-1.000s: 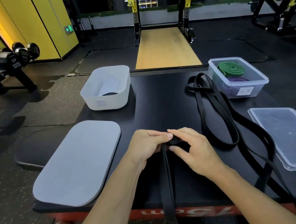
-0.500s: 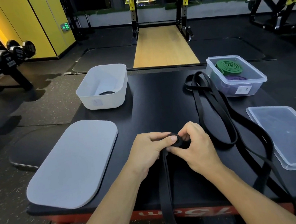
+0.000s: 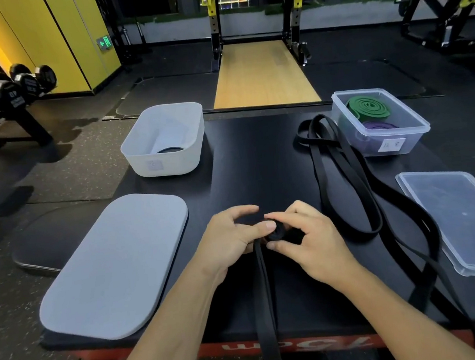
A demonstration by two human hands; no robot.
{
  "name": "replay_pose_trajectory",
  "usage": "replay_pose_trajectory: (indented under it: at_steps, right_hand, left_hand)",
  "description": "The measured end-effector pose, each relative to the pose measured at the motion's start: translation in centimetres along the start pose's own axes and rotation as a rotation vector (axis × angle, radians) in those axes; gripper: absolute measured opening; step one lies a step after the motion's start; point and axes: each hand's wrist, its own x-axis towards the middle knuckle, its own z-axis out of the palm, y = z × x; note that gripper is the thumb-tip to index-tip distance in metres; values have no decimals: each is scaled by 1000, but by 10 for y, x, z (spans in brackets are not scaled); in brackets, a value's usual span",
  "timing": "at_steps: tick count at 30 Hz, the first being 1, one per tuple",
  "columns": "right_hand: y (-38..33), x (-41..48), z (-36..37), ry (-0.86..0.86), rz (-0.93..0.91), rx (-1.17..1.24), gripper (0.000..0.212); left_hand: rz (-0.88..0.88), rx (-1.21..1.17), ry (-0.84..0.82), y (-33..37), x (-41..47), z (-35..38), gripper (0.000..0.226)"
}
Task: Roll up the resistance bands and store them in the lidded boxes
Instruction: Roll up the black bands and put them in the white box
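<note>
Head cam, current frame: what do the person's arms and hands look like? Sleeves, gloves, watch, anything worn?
Left hand and right hand are bare: no gloves, no rings visible. Left forearm and right forearm are bare down to the frame's bottom edge, with no sleeves or cuffs in view. No watch, wristband or markings on either wrist.

Left hand (image 3: 231, 240) grips the band roll (image 3: 277, 232) from its left. Right hand (image 3: 313, 242) pinches it from the right.
</note>
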Motion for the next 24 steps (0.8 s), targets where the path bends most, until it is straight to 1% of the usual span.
replay_pose_trajectory:
  at_steps: [1, 3, 5, 6, 9, 12, 14, 17, 20, 22, 24]
  right_hand:
    - [-1, -1, 0, 14, 7, -10, 43]
    - [-3, -2, -1, 18, 44, -27, 39]
    - [-5, -2, -1, 29, 81, -34, 40]
    - [-5, -2, -1, 47, 94, -31, 41]
    - [-4, -1, 0, 92, 102, -42, 48]
    - [-2, -1, 3, 49, 59, -129, 57]
    - [-3, 0, 3, 25, 57, -142, 58]
    - [-6, -1, -1, -25, 77, -61, 52]
    - [-6, -4, -6, -133, 14, 55, 61]
    - [-4, -3, -7, -149, -14, 79, 56]
    - [-2, 0, -8, -150, 1, 63, 48]
  left_hand:
    - [9, 20, 16, -1, 0, 1, 36]
    - [57, 69, 25, -3, -1, 4, 21]
    - [98, 75, 23, -3, -4, 5, 10]
    - [117, 75, 12, -2, -8, 6, 8]
    - [132, 80, -48, -3, -16, 9, 15]
    - [99, 137, -64, -4, -15, 8, 21]
    - [66, 161, -76, -1, -10, 5, 21]
    - [17, 139, -110, 4, -6, -1, 18]
    - [-1, 127, -125, 4, -4, -5, 17]
    - [-20, 95, -104, 2, -1, -7, 20]
    - [-33, 77, -95, 2, 0, -7, 26]
